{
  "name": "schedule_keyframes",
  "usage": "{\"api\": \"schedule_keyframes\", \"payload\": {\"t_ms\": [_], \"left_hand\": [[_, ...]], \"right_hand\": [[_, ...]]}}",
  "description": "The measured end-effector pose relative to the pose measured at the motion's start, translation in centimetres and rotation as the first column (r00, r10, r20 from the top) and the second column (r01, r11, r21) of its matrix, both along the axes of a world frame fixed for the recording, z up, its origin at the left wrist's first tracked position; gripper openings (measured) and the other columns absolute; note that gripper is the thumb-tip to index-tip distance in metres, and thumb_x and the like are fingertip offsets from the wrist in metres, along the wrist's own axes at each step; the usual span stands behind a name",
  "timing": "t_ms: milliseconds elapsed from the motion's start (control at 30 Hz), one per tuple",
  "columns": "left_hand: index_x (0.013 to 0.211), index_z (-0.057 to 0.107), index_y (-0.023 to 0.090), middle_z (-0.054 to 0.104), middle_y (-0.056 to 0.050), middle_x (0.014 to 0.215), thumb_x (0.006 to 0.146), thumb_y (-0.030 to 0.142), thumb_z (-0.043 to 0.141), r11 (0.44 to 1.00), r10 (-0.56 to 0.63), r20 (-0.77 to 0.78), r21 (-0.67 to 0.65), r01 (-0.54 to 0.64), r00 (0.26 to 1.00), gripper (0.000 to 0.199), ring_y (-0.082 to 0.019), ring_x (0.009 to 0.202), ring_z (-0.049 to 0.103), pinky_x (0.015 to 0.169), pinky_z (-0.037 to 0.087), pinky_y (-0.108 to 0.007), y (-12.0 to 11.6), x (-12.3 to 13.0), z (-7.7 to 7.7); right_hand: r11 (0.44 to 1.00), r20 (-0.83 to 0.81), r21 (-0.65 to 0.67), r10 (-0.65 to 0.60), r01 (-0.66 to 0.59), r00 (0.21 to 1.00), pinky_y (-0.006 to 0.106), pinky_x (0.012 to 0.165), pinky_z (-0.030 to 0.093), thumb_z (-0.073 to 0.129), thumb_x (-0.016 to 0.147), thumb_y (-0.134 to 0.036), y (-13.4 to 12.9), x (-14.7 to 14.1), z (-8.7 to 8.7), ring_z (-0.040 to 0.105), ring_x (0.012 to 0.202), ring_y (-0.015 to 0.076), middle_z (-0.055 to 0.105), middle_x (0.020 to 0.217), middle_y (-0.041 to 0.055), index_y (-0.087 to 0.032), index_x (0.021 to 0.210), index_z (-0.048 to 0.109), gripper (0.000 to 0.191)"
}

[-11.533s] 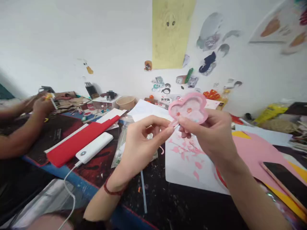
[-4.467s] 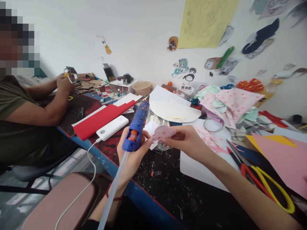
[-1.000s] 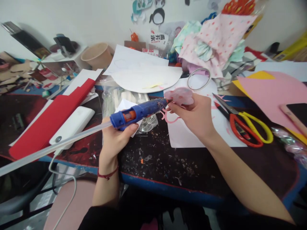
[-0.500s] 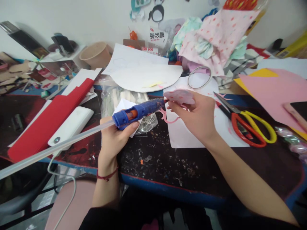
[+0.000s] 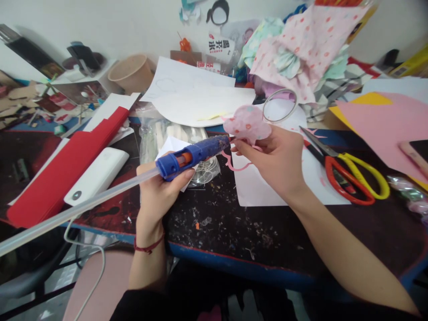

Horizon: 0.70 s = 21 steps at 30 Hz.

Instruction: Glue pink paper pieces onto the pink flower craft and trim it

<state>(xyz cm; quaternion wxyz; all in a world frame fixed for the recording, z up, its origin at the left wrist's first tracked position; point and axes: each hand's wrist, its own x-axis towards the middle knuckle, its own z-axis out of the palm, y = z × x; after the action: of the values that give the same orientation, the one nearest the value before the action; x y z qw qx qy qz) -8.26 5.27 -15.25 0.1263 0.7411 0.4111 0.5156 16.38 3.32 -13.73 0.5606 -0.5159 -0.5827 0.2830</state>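
Note:
My left hand point(image 5: 160, 187) is wrapped round a blue hot glue gun point(image 5: 194, 157). A long clear glue stick point(image 5: 83, 205) runs out of its back end toward the lower left. In my right hand point(image 5: 277, 160) a pink spotted fabric cutout point(image 5: 247, 122) with a wavy outline is pinched between thumb and fingers. The gun's nozzle is at the cutout's lower left edge, by my right fingertips; whether they touch I cannot tell. Below the hand, a pink scalloped cutout strip point(image 5: 236, 165) shows partly, over a white paper sheet point(image 5: 261, 191).
Scissors point(image 5: 347, 169) with red and yellow handles lie right of my right hand. A metal ring point(image 5: 280, 105) stands behind it. Crumpled fabric point(image 5: 310, 49) is piled at the back. On the left are a white power bank point(image 5: 96, 176) and red sheets point(image 5: 70, 169).
My right hand has tilted the pink fabric cutout up, so more of its spotted face shows. The glue gun stays almost in place.

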Motion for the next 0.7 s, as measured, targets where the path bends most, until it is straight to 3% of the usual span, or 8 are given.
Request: {"api": "schedule_keyframes", "payload": {"t_ms": [100, 400, 700], "left_hand": [[0.087, 0.080, 0.023, 0.073, 0.003, 0.070, 0.081, 0.039, 0.081, 0.999, -0.003, -0.018, 0.043, 0.004, 1.000, 0.017, -0.010, 0.054, 0.061, 0.052, 0.049, -0.021, -0.04, 0.11, 0.18], [0.084, 0.080, 0.022, 0.076, 0.000, 0.074, 0.082, 0.041, 0.080, 0.999, 0.048, -0.003, -0.007, -0.048, 0.999, 0.019, -0.014, 0.063, 0.069, 0.062, 0.054, -0.025, -0.18, -0.07, -0.15], [0.080, 0.078, 0.021, 0.074, -0.001, 0.071, 0.082, 0.047, 0.077, 0.996, 0.093, 0.002, -0.001, -0.093, 0.996, 0.026, -0.016, 0.063, 0.068, 0.063, 0.054, -0.029, -0.32, 0.23, 0.22]], "right_hand": [[0.992, 0.012, 0.052, -0.116, 0.115, 0.993, 0.041, 0.077, 0.061, 0.079, 0.083, -0.027, -0.05, -0.17, 0.06, 0.075, 0.079, 0.0229, 0.077, 0.082, 0.0025, -0.023, 0.088, 0.077, 0.007], [0.990, 0.034, 0.088, -0.117, 0.113, 0.993, 0.039, 0.073, 0.065, 0.079, 0.083, -0.023, -0.13, -0.38, 0.21, 0.078, 0.079, 0.0235, 0.079, 0.081, 0.0013, -0.023, 0.087, 0.077, 0.004], [0.985, 0.014, 0.120, -0.125, 0.123, 0.992, 0.038, 0.072, 0.066, 0.078, 0.082, -0.019, -0.14, -0.47, -0.08, 0.077, 0.077, 0.0221, 0.080, 0.084, 0.0002, -0.024, 0.088, 0.078, 0.008]]}}
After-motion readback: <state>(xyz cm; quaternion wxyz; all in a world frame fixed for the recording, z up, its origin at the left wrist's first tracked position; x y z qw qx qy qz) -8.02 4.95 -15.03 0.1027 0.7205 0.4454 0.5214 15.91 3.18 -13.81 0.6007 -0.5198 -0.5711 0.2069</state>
